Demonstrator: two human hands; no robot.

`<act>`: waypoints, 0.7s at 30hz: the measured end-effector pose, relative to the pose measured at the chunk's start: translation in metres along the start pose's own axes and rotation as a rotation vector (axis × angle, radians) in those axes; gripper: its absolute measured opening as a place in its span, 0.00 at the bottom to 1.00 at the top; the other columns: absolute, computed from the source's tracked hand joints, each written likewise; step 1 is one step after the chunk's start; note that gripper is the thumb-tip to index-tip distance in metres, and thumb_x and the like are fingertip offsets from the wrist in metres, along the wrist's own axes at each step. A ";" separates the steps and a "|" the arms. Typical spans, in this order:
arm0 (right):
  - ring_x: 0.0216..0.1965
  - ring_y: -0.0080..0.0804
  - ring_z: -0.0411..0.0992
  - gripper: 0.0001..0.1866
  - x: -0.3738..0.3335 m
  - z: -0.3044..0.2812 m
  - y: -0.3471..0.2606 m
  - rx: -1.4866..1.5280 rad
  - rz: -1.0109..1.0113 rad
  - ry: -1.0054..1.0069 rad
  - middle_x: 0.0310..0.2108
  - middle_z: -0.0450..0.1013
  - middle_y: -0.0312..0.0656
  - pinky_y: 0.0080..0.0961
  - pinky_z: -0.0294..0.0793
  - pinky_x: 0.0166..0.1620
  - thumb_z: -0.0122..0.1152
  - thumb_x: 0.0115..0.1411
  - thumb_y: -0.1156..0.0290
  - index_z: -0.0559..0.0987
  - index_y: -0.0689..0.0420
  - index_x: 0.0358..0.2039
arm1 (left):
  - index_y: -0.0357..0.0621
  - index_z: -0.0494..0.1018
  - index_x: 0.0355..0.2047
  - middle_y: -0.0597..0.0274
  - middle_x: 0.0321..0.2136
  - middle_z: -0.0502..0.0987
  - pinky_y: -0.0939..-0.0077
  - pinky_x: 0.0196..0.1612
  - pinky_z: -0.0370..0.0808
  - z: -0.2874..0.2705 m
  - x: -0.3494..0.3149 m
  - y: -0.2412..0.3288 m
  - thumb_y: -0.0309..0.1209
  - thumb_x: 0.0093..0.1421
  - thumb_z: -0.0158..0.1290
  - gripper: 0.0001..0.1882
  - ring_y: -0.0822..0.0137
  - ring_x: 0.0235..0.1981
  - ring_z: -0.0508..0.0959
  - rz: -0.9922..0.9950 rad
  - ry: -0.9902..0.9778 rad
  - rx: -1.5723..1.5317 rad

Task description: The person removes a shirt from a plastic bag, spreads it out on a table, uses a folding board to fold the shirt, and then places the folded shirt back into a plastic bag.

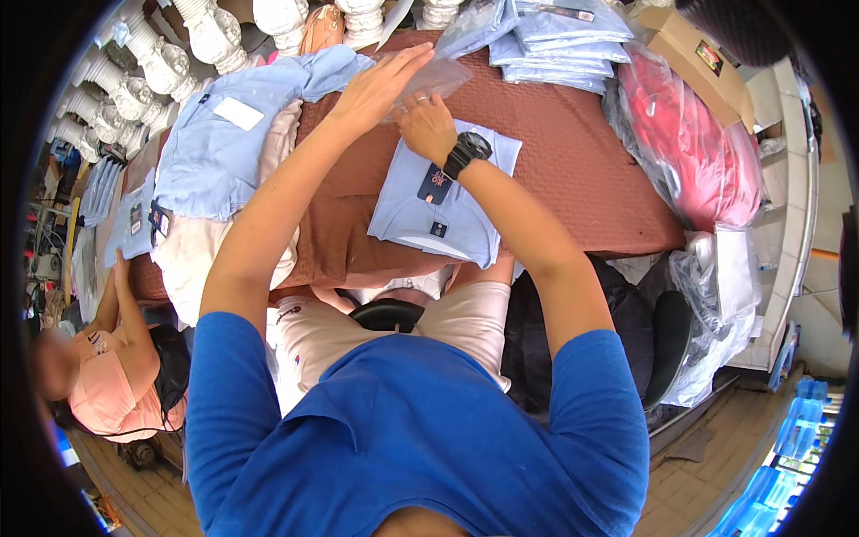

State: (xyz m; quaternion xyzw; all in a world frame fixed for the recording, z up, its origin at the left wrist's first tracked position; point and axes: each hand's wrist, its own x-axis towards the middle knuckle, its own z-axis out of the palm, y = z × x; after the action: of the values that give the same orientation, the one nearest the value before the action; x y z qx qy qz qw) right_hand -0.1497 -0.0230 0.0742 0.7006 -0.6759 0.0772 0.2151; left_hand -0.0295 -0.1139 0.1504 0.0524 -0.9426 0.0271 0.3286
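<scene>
On the brown-covered table in front of me lies a folded light blue shirt (401, 199) with a dark hang tag (435, 183). Beyond it is a clear plastic bag (447, 80). My left hand (380, 89) is stretched out flat along the bag's left side, its fingers straight and pointing away from me. My right hand (428, 127), with a black watch (467, 154) at the wrist, reaches over the shirt's far edge. Its bent fingers grip the near part of the bag; the fingertips are partly hidden.
Light blue shirts (219, 148) lie heaped at the left over pale clothing (201, 259). Bagged shirts (573, 40) are stacked at the far right, near red bagged garments (684, 134) and a cardboard box (698, 58). Another person (121, 376) sits at the left.
</scene>
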 end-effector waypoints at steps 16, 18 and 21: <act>0.58 0.63 0.65 0.29 -0.083 0.019 0.029 0.611 0.373 0.151 0.55 0.70 0.63 0.50 0.67 0.58 0.63 0.58 0.58 0.74 0.66 0.54 | 0.54 0.52 0.72 0.69 0.72 0.54 0.64 0.57 0.78 0.059 -0.009 0.030 0.16 0.54 0.48 0.44 0.53 0.56 0.73 0.009 -0.111 -0.107; 0.59 0.64 0.64 0.34 -0.103 0.002 0.029 0.511 0.692 0.128 0.52 0.69 0.66 0.50 0.68 0.59 0.67 0.56 0.53 0.73 0.70 0.52 | 0.55 0.52 0.72 0.68 0.72 0.55 0.64 0.58 0.77 0.059 -0.011 0.013 0.11 0.51 0.45 0.47 0.53 0.63 0.68 0.006 -0.089 -0.100; 0.60 0.64 0.63 0.43 -0.135 0.008 0.054 0.473 1.105 0.068 0.50 0.69 0.68 0.51 0.66 0.62 0.71 0.52 0.45 0.73 0.74 0.50 | 0.55 0.53 0.71 0.68 0.71 0.55 0.63 0.61 0.74 0.055 -0.004 0.018 0.08 0.49 0.44 0.48 0.53 0.66 0.65 -0.025 -0.147 -0.173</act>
State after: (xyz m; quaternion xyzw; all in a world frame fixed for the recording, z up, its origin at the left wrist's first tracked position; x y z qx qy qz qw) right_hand -0.2146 0.0974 0.0235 0.2715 -0.8973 0.3482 0.0028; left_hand -0.0619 -0.1008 0.1046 0.0374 -0.9623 -0.0624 0.2622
